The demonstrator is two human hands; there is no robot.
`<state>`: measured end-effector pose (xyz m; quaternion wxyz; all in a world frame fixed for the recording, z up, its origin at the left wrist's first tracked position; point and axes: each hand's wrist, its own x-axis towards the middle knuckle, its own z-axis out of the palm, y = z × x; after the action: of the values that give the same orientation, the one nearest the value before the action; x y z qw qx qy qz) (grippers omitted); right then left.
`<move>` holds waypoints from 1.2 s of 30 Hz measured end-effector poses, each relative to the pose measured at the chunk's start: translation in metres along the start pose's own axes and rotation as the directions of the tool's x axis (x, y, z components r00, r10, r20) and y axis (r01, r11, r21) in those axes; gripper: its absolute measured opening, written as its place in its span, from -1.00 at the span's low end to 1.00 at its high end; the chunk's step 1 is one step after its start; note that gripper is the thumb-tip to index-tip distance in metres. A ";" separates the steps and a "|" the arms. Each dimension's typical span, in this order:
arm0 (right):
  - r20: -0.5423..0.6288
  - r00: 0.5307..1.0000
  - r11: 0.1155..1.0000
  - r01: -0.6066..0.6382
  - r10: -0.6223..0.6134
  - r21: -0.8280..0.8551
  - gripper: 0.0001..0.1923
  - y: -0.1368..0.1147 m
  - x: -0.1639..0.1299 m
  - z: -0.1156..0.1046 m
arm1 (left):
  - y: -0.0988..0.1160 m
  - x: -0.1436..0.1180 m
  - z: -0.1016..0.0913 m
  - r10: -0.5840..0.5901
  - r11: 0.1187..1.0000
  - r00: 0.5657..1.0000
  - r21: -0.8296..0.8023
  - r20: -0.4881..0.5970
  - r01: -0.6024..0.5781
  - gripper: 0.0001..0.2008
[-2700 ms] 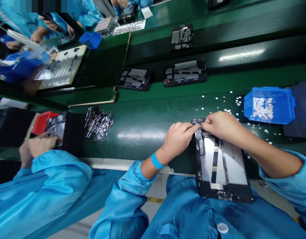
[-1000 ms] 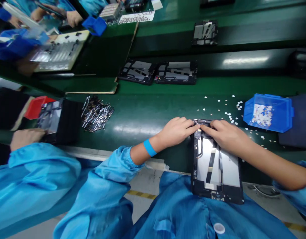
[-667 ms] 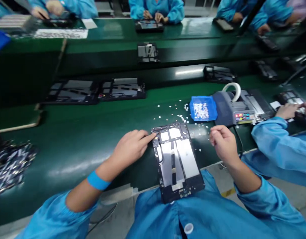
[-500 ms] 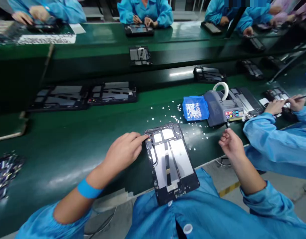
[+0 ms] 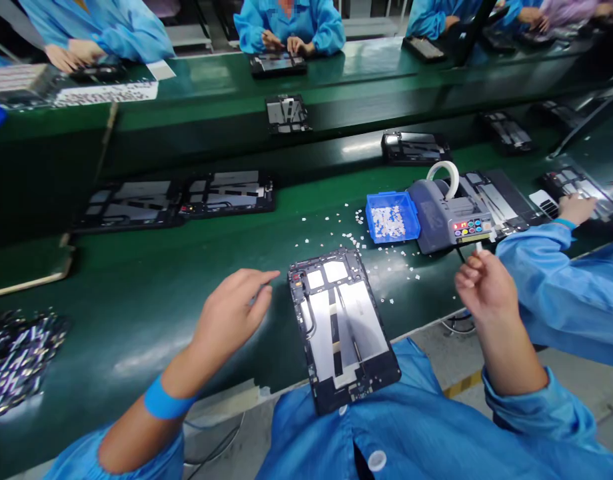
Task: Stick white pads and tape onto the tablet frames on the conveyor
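Fingers of the left hand (image 5: pixel 231 313) hang loosely spread, holding nothing, just beside the opened black tablet chassis (image 5: pixel 339 323) lying on the green bench edge (image 5: pixel 151 293) (partly over the lap) — the right hand (image 5: pixel 484 287) pinches a small white strip (image 5: pixel 478 247) near the grey tape dispenser (image 5: pixel 449 210).

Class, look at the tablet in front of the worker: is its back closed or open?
Open: the tablet lies flat, with its inner plates and cables showing.
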<state>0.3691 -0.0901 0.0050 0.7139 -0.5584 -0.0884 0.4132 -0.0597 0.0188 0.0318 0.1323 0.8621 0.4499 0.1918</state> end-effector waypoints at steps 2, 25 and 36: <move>0.135 0.989 0.994 -0.050 0.063 -0.100 -0.64 0.011 -0.028 0.021 | 0.021 0.001 0.003 -0.112 0.975 0.994 -0.195 -0.010 0.108 -0.74; 0.996 0.007 -0.194 0.981 0.087 0.010 -0.56 0.076 -0.024 0.147 | 0.033 0.004 0.015 -0.354 0.773 0.931 -0.531 0.092 0.347 -0.94; 0.973 -0.170 -0.341 0.915 0.158 0.215 -0.55 0.079 -0.011 0.156 | 0.032 -0.009 0.028 0.098 0.980 0.988 0.163 0.121 -0.117 -0.85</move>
<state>0.2318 0.0179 -0.0036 0.1174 -0.3270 -0.9345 -0.0773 -0.0288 -0.0081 0.0176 0.0730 0.9029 0.4090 0.1106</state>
